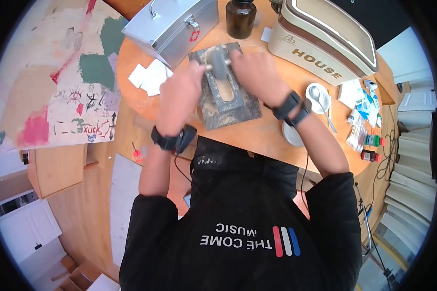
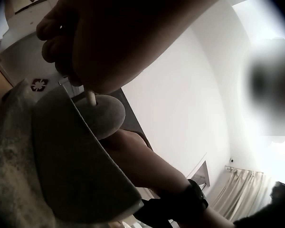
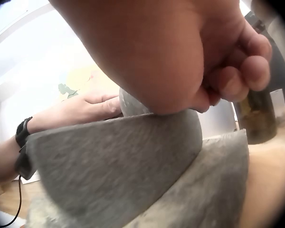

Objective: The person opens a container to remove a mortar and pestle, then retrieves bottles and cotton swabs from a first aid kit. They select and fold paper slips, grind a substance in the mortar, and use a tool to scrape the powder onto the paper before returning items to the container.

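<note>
both hands are closed round the pale axle [image 2: 91, 98], the left hand [image 1: 182, 97] gripping its left end and the right hand [image 1: 258, 73] its right, with fingers curled. the grey wheel [image 1: 219, 66] sits between them, upright at the far part of the trough [image 1: 231, 105]; holding it from both sides probably keeps it from tipping and shares the push. the trough lies on the desk [image 1: 272, 120] straight in front of the person, likely so both arms reach it evenly, and its broad base [image 1: 212, 118] should help steady it. the metal box [image 1: 172, 33], brown bottle [image 1: 241, 22] and cream box [image 1: 315, 58] stand on the far side, perhaps to spare the elbows.

the wheel is a thick, stone-like disc; the axle looks wooden and round. the trough is long and boat-shaped, its grey sides matte and grainy, with tan powder [image 1: 224, 92] along the hollow and more dusted over the base.
</note>
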A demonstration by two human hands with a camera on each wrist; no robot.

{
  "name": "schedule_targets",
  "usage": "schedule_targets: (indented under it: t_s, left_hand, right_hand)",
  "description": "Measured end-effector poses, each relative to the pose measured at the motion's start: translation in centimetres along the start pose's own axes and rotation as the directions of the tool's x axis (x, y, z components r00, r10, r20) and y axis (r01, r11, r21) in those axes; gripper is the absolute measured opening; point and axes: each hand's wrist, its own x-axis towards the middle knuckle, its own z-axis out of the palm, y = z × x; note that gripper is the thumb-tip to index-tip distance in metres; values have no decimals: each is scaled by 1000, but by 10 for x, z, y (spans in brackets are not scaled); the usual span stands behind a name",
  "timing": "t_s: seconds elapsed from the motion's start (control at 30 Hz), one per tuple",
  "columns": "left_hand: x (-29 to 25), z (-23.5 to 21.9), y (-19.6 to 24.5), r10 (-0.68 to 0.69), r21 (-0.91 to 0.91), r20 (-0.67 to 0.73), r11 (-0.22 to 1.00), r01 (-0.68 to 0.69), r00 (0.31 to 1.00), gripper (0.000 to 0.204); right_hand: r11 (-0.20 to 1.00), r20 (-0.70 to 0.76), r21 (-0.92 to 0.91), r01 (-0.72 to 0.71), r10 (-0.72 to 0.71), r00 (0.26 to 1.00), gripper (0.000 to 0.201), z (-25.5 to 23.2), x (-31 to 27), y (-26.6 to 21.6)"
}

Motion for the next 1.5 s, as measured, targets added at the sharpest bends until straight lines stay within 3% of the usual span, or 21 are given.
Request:
schedule_targets:
  t_s: [0.07, 0.13, 0.17, 0.27, 0.3, 0.4, 0.43, 0.47, 0.53, 0.57, 0.63, 0.73, 0.87, 0.97, 1.07, 1.1, 1.17, 1.27, 1.33, 1.43, 1.5]
  left_hand:
    - [-34, 2, 4, 76, -38, -8, 996, -77, 997, 29]
    - [-50, -5, 17, 40, -43, -17, 998, -40, 999, 28]
    - [-45, -4, 16, -39, -36, 99, 998, 43, 994, 29]
    - [2, 3, 1, -125, -6, 30, 992, 125, 992, 33]
    - [12, 2, -2, -89, 0, -30, 996, 90, 996, 36]
    - [-6, -12, 9, -46, -110, 57, 993, 52, 997, 36]
    - [-20, -10, 9, -21, -57, 134, 998, 28, 991, 34]
    - [-37, 8, 5, 34, -84, 22, 996, -32, 999, 34]
    - [-38, -1, 13, 7, -71, 84, 997, -1, 996, 34]
    - [-31, 1, 10, -7, -69, 41, 998, 10, 999, 34]
    - [-3, 11, -1, -37, -66, -37, 997, 35, 999, 34]
    - [15, -1, 5, -110, -16, 25, 994, 111, 994, 34]
    - [-41, -8, 22, -15, -42, 92, 999, 19, 996, 35]
    - [-31, 6, 13, -67, -165, 58, 983, 76, 996, 35]
    - [12, 3, 1, -99, -19, -7, 995, 99, 995, 34]
    - [17, 0, 1, -105, 30, 23, 994, 104, 994, 34]
    - [-3, -5, 10, -43, -59, 26, 997, 45, 999, 34]
    - [-40, -1, 16, 32, -20, 25, 999, -32, 999, 30]
    - [-36, 6, 12, -6, -74, 39, 997, 9, 999, 32]
    - [7, 6, 5, -91, -4, -36, 996, 91, 995, 35]
    - [12, -7, 15, -79, 56, -6, 995, 80, 997, 35]
  right_hand:
    - [998, 68, 20, -53, 52, 996, 8, -16, -32, -16]
    - [999, 106, -49, -16, 21, 994, 7, -32, -41, -19]
    - [999, 73, -46, -16, 19, 997, 7, -26, -31, -14]
    - [999, -7, -54, 1, -1, 1000, 8, -3, 7, -2]
    - [997, -32, -78, 18, -21, 999, 8, -2, 19, 4]
    - [998, 38, -66, 12, -9, 999, 7, -8, -2, -4]
    - [1000, 67, -23, -10, 12, 998, 6, -19, -25, -11]
    - [999, 92, 15, -33, 31, 995, 6, -26, -34, -14]
    - [997, 28, -82, -8, 10, 1000, 6, -27, -30, -11]
    - [993, 11, -120, -2, 3, 1000, 6, -27, -36, -15]
    - [998, -27, -45, 38, -40, 999, 6, -9, 2, 3]
    - [998, -58, -57, 13, -16, 998, 6, 3, 20, 10]
    - [999, 186, 8, -32, 30, 982, 6, -36, -36, -10]
    - [1000, 164, 12, -27, 25, 986, 8, -33, -28, -8]
    - [1000, -43, 18, 24, -24, 999, 11, 6, 21, 14]
    - [999, -33, 5, 32, -32, 999, 11, 6, 19, 15]
    - [999, -4, -10, 46, -46, 999, 11, 5, 12, 10]
    - [998, 173, 60, -10, -1, 985, 9, -29, -32, -5]
    - [999, 134, 32, -2, -2, 991, 9, -25, -17, 2]
    - [999, 23, 33, 22, -23, 999, 10, -1, 18, 12]
    - [998, -23, 30, 55, -55, 998, 10, 4, 24, 17]
